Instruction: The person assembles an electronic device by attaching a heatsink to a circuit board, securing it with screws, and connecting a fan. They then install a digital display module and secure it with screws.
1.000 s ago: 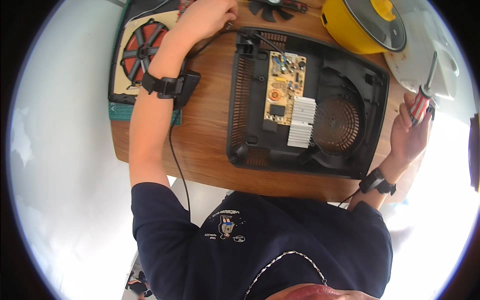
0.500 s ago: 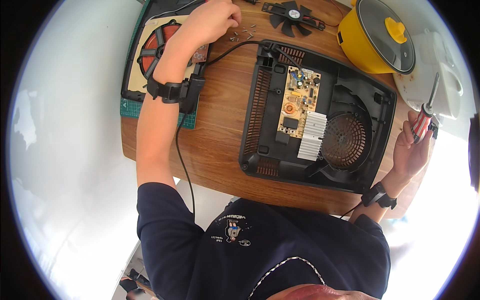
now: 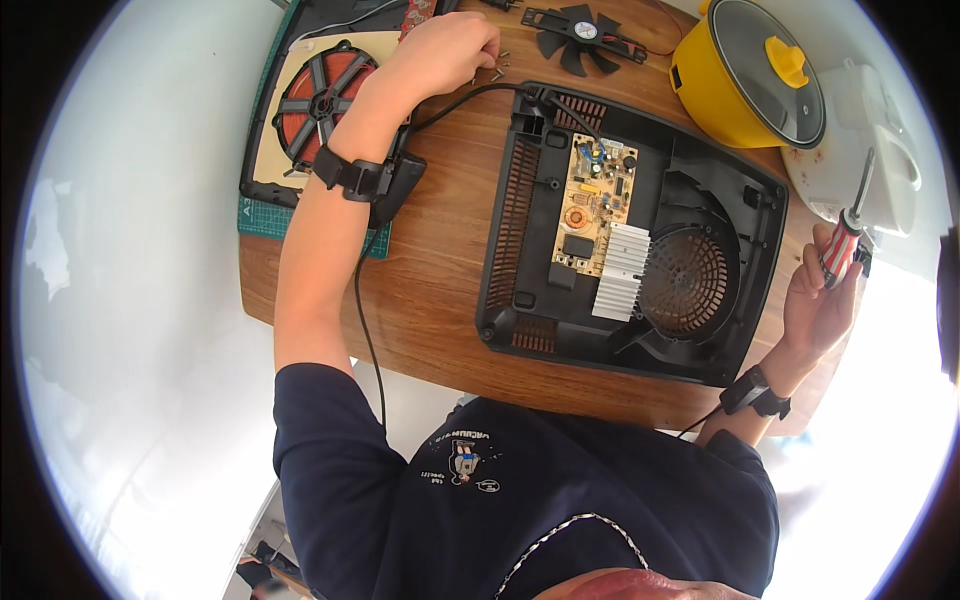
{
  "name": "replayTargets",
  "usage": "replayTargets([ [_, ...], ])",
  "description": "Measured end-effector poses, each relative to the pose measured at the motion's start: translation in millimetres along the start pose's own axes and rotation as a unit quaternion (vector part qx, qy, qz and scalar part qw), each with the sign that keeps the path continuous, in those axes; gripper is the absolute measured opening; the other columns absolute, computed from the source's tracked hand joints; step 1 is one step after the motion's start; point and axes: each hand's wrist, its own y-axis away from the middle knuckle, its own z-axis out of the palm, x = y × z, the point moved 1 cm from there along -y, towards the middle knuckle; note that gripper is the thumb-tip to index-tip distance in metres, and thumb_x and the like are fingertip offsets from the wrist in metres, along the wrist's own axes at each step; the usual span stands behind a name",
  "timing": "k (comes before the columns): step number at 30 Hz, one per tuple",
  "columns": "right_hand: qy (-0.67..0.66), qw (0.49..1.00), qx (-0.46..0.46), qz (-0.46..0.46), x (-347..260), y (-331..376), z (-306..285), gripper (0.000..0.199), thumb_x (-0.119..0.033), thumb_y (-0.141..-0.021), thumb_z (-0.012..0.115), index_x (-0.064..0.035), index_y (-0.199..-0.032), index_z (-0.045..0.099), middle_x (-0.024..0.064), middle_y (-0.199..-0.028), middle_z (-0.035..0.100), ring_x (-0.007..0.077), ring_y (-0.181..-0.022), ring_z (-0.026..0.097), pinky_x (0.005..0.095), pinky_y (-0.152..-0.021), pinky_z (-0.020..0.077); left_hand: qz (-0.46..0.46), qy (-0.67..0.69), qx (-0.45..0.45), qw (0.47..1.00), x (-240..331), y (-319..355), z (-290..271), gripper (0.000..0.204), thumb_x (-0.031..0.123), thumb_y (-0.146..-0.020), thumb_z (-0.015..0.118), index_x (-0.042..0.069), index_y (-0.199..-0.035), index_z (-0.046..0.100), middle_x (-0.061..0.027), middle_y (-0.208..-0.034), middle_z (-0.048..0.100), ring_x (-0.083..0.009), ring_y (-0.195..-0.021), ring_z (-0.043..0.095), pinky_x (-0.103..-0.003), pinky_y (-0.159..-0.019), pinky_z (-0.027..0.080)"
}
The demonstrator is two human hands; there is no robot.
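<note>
- Up at the top, left of centre, the left hand (image 3: 440, 58) is right over the small screws (image 3: 498, 74), fingers curled; whether they pinch one, I cannot tell!
- Over on the right edge, the right hand (image 3: 820, 305) has the red-and-white-handled screwdriver (image 3: 842, 250) firmly gripped, shaft pointing up.
- Centre right, the open black housing (image 3: 515, 300) lies on the wooden table (image 3: 430, 290), carrying a circuit board (image 3: 604, 190) with the silver heat sink (image 3: 622, 272) just beside it.
- Upper left, partly behind the left forearm, there's the copper-red coil (image 3: 298, 135), above a green mat (image 3: 265, 217).
- Top centre, a black fan (image 3: 580, 50); upper right, the yellow pot (image 3: 705, 85), lid on.
</note>
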Motion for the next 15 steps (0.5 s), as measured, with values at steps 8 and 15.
replayTargets([
  [8, 0.018, 1.0, -0.012, -0.002, -5, 5, -15, 0.052, -0.028, -0.115, 0.041, 0.007, -0.152, 0.034, 0.0243, -0.138, 0.05, 0.0149, -0.079, 0.045, 0.0258, -0.066, 0.0416, -0.127, 0.157, -0.059, 0.978, 28, -2, -60, 0.013, 0.012, -0.1, 0.067, 0.0, -0.103, 0.065, -0.0164, -0.103, 0.066, -0.0336, -0.097, 0.064, -0.046, -0.087, 0.051],
  [15, 0.082, 0.996, 0.002, -0.037, -7, 13, 5, 0.046, -0.029, -0.113, 0.048, 0.0051, -0.145, 0.045, 0.0251, -0.138, 0.057, 0.0145, -0.082, 0.046, 0.0245, -0.069, 0.042, -0.105, 0.43, 0.1, 0.891, 67, 24, -109, 0.007, -0.001, -0.099, 0.065, -0.001, -0.101, 0.059, -0.005, -0.094, 0.068, -0.0139, -0.085, 0.065, -0.03, -0.08, 0.053],
])
